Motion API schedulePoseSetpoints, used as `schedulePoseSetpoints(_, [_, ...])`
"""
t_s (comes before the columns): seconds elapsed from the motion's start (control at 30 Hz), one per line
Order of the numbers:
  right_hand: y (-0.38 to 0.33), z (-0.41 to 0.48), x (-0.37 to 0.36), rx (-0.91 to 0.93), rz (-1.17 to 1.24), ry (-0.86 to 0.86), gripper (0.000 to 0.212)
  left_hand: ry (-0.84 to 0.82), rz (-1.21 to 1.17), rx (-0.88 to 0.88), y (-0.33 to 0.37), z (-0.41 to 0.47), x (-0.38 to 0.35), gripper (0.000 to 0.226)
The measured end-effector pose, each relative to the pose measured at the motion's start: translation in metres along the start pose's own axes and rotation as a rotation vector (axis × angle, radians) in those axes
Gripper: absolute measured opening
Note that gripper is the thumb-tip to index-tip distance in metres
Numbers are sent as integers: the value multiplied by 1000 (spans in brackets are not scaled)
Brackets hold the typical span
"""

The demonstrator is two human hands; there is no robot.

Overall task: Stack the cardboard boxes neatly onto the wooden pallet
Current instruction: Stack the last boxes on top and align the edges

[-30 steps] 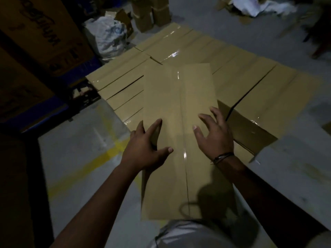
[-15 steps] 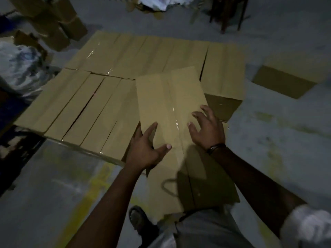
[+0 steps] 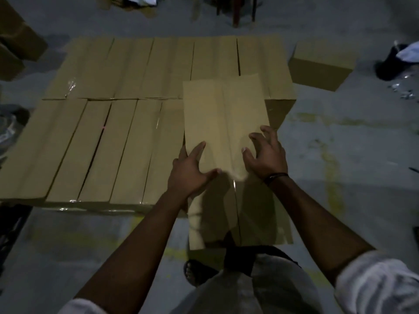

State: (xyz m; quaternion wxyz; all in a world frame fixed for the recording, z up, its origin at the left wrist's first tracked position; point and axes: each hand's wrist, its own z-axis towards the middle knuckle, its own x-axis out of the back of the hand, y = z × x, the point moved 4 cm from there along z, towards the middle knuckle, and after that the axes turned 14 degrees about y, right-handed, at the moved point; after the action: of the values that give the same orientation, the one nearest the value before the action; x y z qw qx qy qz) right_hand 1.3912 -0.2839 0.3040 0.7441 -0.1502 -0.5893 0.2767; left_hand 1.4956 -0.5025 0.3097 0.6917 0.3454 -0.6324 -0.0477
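I hold a long taped cardboard box (image 3: 222, 114) lengthwise in front of me, its far end over the near right corner of the box layer (image 3: 113, 143). My left hand (image 3: 192, 171) grips its left edge, thumb on top and fingers down the side. My right hand (image 3: 265, 152) presses bent, spread fingertips on the top near the right edge. The layer is two rows of long boxes side by side. The pallet under them is hidden.
A single box (image 3: 322, 64) lies on the concrete floor at the far right. Stacked boxes (image 3: 15, 48) stand at the far left, with wooden legs (image 3: 235, 12) at the top. A dark object with white cloth (image 3: 399, 62) sits at the right edge. My sandalled foot (image 3: 195, 270) is below the held box.
My view has swung left to right across the layer. The held box has travelled to the layer's near right corner. Both hands stay on it the same way.
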Motion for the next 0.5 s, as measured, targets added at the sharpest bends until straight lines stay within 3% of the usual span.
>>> schedulePoseSetpoints(0.17, [12, -7, -33, 84, -52, -48, 56, -50, 123, -44, -7, 17, -15, 106])
schedulePoseSetpoints(0.5, [45, 15, -89, 56, -111, -229, 66, -267, 203, -88, -25, 59, -47, 114])
